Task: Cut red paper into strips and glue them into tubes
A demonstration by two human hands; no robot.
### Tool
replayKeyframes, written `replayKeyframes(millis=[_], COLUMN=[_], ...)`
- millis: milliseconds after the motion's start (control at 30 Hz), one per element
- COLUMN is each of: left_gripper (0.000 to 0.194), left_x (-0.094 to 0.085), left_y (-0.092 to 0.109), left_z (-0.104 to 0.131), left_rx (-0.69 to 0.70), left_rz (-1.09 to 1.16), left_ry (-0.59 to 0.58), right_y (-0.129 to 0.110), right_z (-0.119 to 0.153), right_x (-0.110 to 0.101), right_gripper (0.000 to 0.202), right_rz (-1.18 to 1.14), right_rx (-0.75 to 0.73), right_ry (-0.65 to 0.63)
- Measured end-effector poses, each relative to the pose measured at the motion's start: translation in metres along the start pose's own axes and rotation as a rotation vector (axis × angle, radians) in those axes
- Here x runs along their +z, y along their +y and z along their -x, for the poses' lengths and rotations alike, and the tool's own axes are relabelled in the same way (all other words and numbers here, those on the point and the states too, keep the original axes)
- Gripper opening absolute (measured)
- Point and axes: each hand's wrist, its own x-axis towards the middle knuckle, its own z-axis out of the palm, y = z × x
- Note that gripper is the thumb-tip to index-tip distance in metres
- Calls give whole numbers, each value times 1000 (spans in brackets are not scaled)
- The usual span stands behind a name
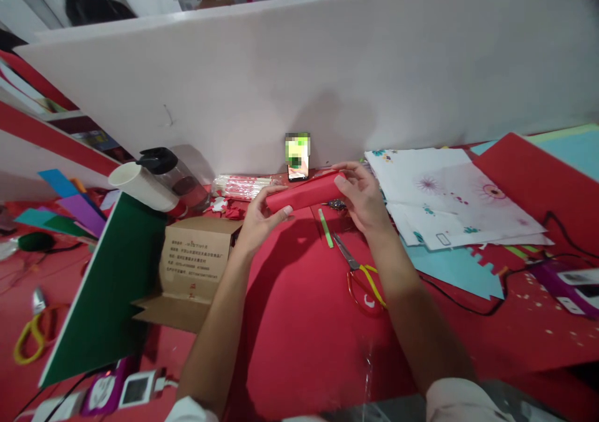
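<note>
Between my two hands is a folded piece of red paper (306, 195), held up over the red tabletop (299, 334). My left hand (264, 217) grips its left end, thumb along the lower edge. The right end is pinched by my right hand (359, 196), with the thumb on the near face and the fingers behind. Below the right hand lie scissors (358, 266) with yellow and red handles, blades pointing away. A light green strip (326, 228) rests just left of the scissors. Behind the paper, a lit phone (298, 157) leans upright against the white partition.
At left stand an opened cardboard box (194, 266), a green board (112, 284), a paper cup (140, 185) and a dark-lidded bottle (175, 175). Patterned white sheets (449, 197) and red card (524, 166) lie at right. A white partition (299, 66) closes the back.
</note>
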Motion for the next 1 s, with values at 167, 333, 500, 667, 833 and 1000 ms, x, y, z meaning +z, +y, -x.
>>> replayKeyframes(millis=[167, 333, 500, 667, 833, 1000], left_gripper=[46, 41, 34, 24, 21, 26], left_x=[-2, -6, -11, -9, -4, -10], left_y=[-1, -2, 1, 16, 20, 13], left_z=[-1, -2, -4, 0, 2, 2], left_rx=[22, 30, 57, 99, 113, 59], left_rz=[-8, -23, -174, -358, -522, -617], left_ry=[18, 34, 77, 45, -7, 39], right_y=[-9, -15, -20, -20, -16, -7], right_z=[0, 0, 4, 9, 15, 15], right_x=[-9, -14, -14, -7, 13, 19], right_gripper=[25, 18, 19, 34, 50, 41], right_rz=[60, 69, 264, 503, 692, 760], right_rx=[-98, -116, -104, -66, -102, -80], right_ry=[-60, -109, -278, -433, -527, -546])
